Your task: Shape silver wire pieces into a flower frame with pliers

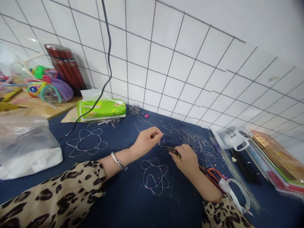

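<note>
My left hand (150,138) pinches a thin, bent silver wire (163,139) between thumb and fingertips. My right hand (186,158) is closed around a pair of pliers (174,151), their narrow jaws pointing left toward the wire, with a small gap visible between them and my left fingers. Below my hands lies a flower-shaped wire piece (155,175) with small pink beads on its ring. Another such wire flower (88,142) rests farther left on the dark blue cloth (118,202).
Behind my right hand spreads a heap of cut wires (198,141). Red-handled cutters (213,177) lie beside my right forearm. A white mug (238,139) and stacked books (277,161) stand right. A green tissue pack (102,109), black cable (109,60) and plastic bag (28,148) are left.
</note>
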Demonstrator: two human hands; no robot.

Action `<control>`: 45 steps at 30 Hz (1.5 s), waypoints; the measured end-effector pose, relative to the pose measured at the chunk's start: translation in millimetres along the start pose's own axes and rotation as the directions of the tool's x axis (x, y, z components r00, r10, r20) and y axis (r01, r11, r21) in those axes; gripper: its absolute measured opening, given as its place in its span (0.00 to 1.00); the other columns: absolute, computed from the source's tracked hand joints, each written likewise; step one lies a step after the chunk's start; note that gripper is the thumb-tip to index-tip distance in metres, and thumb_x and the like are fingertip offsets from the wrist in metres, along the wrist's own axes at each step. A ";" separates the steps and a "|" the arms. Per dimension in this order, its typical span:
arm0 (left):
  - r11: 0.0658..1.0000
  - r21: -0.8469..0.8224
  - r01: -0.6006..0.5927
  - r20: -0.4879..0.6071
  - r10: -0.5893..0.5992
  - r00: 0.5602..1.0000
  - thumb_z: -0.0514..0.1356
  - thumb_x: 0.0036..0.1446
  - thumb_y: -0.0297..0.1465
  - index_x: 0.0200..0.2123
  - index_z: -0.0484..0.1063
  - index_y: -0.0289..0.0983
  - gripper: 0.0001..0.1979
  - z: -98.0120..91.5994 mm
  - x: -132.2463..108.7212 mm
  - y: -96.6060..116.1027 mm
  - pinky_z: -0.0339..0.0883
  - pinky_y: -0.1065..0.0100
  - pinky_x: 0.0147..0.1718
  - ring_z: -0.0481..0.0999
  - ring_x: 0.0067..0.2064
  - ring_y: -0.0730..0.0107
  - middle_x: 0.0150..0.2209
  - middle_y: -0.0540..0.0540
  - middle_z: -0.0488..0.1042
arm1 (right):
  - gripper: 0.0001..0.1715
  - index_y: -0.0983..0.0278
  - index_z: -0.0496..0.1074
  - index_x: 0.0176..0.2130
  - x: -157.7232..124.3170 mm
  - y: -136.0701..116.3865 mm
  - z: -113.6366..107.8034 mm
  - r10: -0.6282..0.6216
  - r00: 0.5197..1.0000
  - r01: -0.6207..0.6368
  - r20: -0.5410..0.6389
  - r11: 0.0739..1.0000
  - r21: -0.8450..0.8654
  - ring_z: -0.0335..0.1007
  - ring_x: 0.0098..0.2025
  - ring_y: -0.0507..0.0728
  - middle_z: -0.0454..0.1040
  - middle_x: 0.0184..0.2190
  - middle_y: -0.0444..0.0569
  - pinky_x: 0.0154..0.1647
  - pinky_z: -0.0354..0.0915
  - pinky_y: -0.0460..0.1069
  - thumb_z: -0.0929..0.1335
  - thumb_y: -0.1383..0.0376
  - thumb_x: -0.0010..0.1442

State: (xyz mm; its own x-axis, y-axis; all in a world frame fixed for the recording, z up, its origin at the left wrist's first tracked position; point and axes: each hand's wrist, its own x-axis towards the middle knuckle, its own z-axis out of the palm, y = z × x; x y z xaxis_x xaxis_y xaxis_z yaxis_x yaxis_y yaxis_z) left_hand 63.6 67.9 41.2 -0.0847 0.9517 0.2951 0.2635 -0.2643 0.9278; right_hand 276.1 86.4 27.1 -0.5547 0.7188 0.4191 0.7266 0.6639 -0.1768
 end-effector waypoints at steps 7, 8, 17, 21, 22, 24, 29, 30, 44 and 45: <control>0.989 0.140 -0.041 -0.025 0.045 0.999 0.53 0.57 0.37 0.29 0.67 0.37 0.11 4.8 -4.7 0.3 0.57 0.73 0.24 0.63 0.23 0.77 0.21 0.53 0.66 | 0.17 0.63 0.69 0.31 -1.7 -10.1 -4.7 -0.015 0.998 0.022 0.061 0.994 -0.103 0.61 0.34 0.56 0.66 0.28 0.51 0.35 0.54 0.48 0.61 0.54 0.59; 0.985 0.162 -0.051 -0.020 0.055 0.998 0.53 0.57 0.37 0.29 0.67 0.37 0.11 5.5 -5.3 0.4 0.57 0.73 0.24 0.63 0.23 0.77 0.21 0.53 0.66 | 0.17 0.63 0.69 0.30 -2.0 -11.0 -5.0 -0.012 0.998 0.020 0.068 0.993 -0.114 0.61 0.34 0.55 0.66 0.28 0.50 0.34 0.53 0.48 0.61 0.53 0.59; 0.921 0.339 -0.193 0.026 0.196 0.980 0.53 0.57 0.33 0.30 0.68 0.37 0.08 8.6 -9.1 -0.6 0.57 0.74 0.25 0.62 0.23 0.78 0.22 0.54 0.66 | 0.18 0.62 0.68 0.29 -3.6 -13.0 -4.1 0.030 0.993 -0.005 0.114 0.977 -0.213 0.62 0.33 0.53 0.67 0.28 0.47 0.32 0.50 0.46 0.61 0.52 0.59; 0.900 0.366 -0.237 0.034 0.241 0.970 0.53 0.57 0.32 0.30 0.68 0.36 0.08 10.7 -9.1 -4.3 0.57 0.74 0.25 0.63 0.24 0.78 0.23 0.53 0.67 | 0.19 0.61 0.68 0.29 -3.9 -14.8 -4.6 0.051 0.991 -0.020 0.126 0.971 -0.236 0.62 0.33 0.53 0.67 0.28 0.46 0.31 0.49 0.46 0.60 0.51 0.59; 0.897 0.371 -0.241 0.036 0.245 0.969 0.53 0.57 0.32 0.30 0.68 0.36 0.08 10.9 -9.2 -5.0 0.57 0.74 0.25 0.63 0.24 0.78 0.23 0.53 0.68 | 0.19 0.61 0.67 0.29 -3.9 -15.0 -4.9 0.054 0.990 -0.022 0.129 0.971 -0.240 0.62 0.33 0.53 0.67 0.28 0.46 0.30 0.49 0.46 0.60 0.51 0.59; 0.891 0.382 -0.246 0.037 0.251 0.967 0.53 0.57 0.32 0.30 0.68 0.36 0.07 11.0 -9.5 -5.5 0.58 0.74 0.26 0.63 0.24 0.78 0.23 0.53 0.68 | 0.19 0.62 0.67 0.29 -3.7 -15.3 -5.3 0.056 0.990 -0.022 0.132 0.969 -0.245 0.62 0.33 0.53 0.67 0.28 0.46 0.30 0.48 0.46 0.60 0.51 0.59; 0.874 0.415 -0.253 0.040 0.260 0.965 0.53 0.57 0.32 0.30 0.67 0.37 0.07 10.9 -10.4 -3.5 0.57 0.74 0.25 0.63 0.24 0.78 0.23 0.53 0.67 | 0.19 0.62 0.68 0.29 -3.4 -15.4 -6.5 0.061 0.989 -0.025 0.133 0.966 -0.259 0.62 0.32 0.52 0.67 0.27 0.46 0.29 0.47 0.47 0.60 0.51 0.59; 0.871 0.421 -0.254 0.040 0.262 0.964 0.53 0.57 0.32 0.30 0.67 0.37 0.07 11.2 -10.6 -3.0 0.57 0.74 0.25 0.63 0.23 0.79 0.22 0.54 0.67 | 0.19 0.62 0.68 0.29 -3.3 -15.4 -6.9 0.063 0.989 -0.026 0.132 0.965 -0.262 0.62 0.32 0.52 0.67 0.27 0.46 0.29 0.47 0.47 0.60 0.51 0.59; 0.850 0.468 -0.241 -0.005 0.275 0.961 0.53 0.57 0.31 0.29 0.67 0.37 0.06 17.7 -13.3 -4.8 0.56 0.74 0.24 0.62 0.22 0.79 0.20 0.55 0.64 | 0.17 0.61 0.68 0.29 -2.6 -18.0 -12.6 0.074 0.989 -0.034 0.127 0.954 -0.296 0.62 0.32 0.54 0.67 0.28 0.47 0.28 0.45 0.48 0.61 0.52 0.59; 0.851 0.469 -0.237 -0.001 0.269 0.963 0.53 0.57 0.31 0.29 0.67 0.37 0.06 17.8 -13.4 -4.8 0.56 0.74 0.24 0.63 0.23 0.79 0.21 0.55 0.64 | 0.17 0.61 0.68 0.30 -2.7 -18.1 -12.9 0.075 0.989 -0.033 0.128 0.954 -0.299 0.62 0.32 0.54 0.67 0.28 0.47 0.28 0.45 0.48 0.61 0.52 0.58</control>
State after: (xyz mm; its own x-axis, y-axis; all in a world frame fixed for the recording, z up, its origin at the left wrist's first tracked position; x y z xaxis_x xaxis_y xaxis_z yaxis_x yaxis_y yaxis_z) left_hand 80.6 59.2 28.7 -0.0117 0.8451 0.5344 0.6951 -0.3773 0.6119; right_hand 269.6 69.8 40.7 -0.5463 0.7869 0.2869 0.8326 0.5475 0.0837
